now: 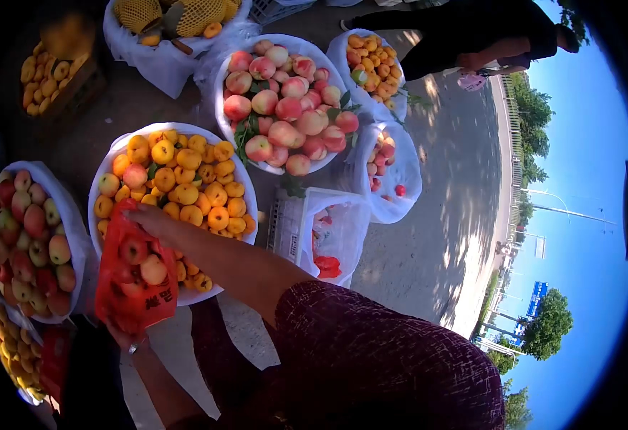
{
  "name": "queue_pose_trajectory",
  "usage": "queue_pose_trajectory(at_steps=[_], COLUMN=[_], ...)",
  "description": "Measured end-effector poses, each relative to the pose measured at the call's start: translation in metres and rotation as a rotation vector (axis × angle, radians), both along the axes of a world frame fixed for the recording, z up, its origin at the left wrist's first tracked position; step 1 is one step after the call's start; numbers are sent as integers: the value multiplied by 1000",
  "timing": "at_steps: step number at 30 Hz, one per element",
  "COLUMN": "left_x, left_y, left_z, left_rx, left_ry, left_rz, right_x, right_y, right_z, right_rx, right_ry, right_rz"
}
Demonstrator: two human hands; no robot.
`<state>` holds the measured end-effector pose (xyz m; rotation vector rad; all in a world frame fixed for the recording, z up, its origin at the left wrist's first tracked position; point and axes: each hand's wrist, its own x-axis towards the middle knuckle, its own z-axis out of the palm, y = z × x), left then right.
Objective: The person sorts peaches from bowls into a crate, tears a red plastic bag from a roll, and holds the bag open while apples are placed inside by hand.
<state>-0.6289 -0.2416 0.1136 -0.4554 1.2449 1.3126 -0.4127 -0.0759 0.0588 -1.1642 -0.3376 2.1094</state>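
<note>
A red plastic bag [160, 304] with dark printing hangs over the near edge of a white-lined basket [251, 190] full of yellow-orange peaches [186, 193]. Inside it are several reddish peaches [153, 269]. My right hand [149, 218] reaches across from the maroon-sleeved arm and is closed on the bag's upper edge, its fingertips partly hidden. At the opposite end, my left hand [122, 337] grips the bag's lower part. A silver band [135, 347] is on the left wrist, and most of that hand's fingers are covered by the bag.
Around stand a basket of pink peaches [285, 107], a basket of red-green fruit [31, 236] and a smaller basket of yellow fruit [375, 68]. A white crate [289, 222] with a plastic liner is beside them. A person [500, 43] in dark clothes stands farther off.
</note>
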Motion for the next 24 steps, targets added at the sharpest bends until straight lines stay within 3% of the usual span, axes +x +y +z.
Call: queue_pose_trajectory(at_steps=[1,2,4,7,24], left_x=[-23,-6,-12,-20,-5], left_y=[-20,-8,-14,-26,-22], left_z=[-28,-4,-8,-31,-25], left_rx=[177,39,122,44,35], left_ry=[-104,87,-7,24,113], left_rz=[-45,12,-3,107,211], right_x=[3,3,4,2,3], right_y=[0,0,6,11,20], right_z=[13,0,28,38,31], right_rx=[-71,-107,-130,-127,-191], right_ry=[79,39,109,145,60], right_rz=[-43,-4,-34,47,97])
